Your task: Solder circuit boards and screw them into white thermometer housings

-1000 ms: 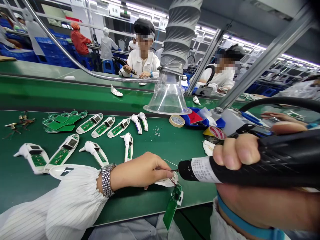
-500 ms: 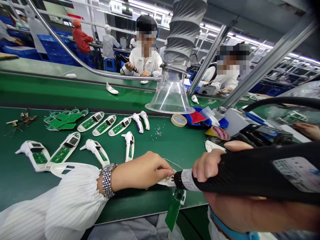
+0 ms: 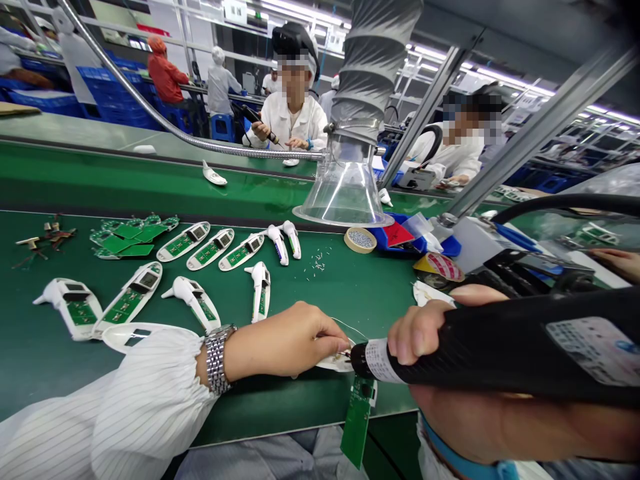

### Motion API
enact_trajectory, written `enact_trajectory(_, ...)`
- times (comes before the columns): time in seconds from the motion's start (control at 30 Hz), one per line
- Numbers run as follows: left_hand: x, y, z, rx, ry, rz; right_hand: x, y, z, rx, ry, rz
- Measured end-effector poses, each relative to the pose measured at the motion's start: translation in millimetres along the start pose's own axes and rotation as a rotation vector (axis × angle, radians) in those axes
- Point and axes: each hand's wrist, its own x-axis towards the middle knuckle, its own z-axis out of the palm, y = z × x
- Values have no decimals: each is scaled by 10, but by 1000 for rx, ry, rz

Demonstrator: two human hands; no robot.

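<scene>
Left hand: our left hand (image 3: 295, 340) is pinched narrow at the white shell (image 3: 334, 363); we cannot tell whether the fingertips grip its edge or the thin wires there.
Right hand: our right hand (image 3: 423, 331) is wrapped around the black driver (image 3: 500, 347).
Driver tip: its nose is right by our left fingertips, over the shell; the bit's contact is hidden from us.
White shell: on the table (image 3: 305, 300), near its front edge.
Green board: the board (image 3: 357, 420) hangs past that edge, just below the driver's nose.
Loose screws: small screws (image 3: 319, 263) lie scattered beside the round container (image 3: 349, 245).
Step in hand: we judge it to be driver work inside the shell.
Next move calls for: a square bit, steady left fingers and no tug on the board, in our judgement.
</scene>
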Motion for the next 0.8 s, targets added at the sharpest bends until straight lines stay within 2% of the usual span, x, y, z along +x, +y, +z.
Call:
enact_trajectory(0.23,-8,8,-5,-41,-13,-33,-26,-54,-118,45,-295,117)
enact_trajectory(0.37,-21,7,-1,-54,-15,-37,-33,-71,-108,17,-224,34)
enact_trajectory(0.53,-18,-17,16,-43,-11,-54,-29,-101,-83,59,-259,122)
enact_trajectory(0.7,-12,-6,30,0,-2,-53,-44,-137,-55,6,-122,-74)
enact_trajectory(0.8,-37,5,70,57,38,-12,-132,-176,-188,-14,-38,-83)
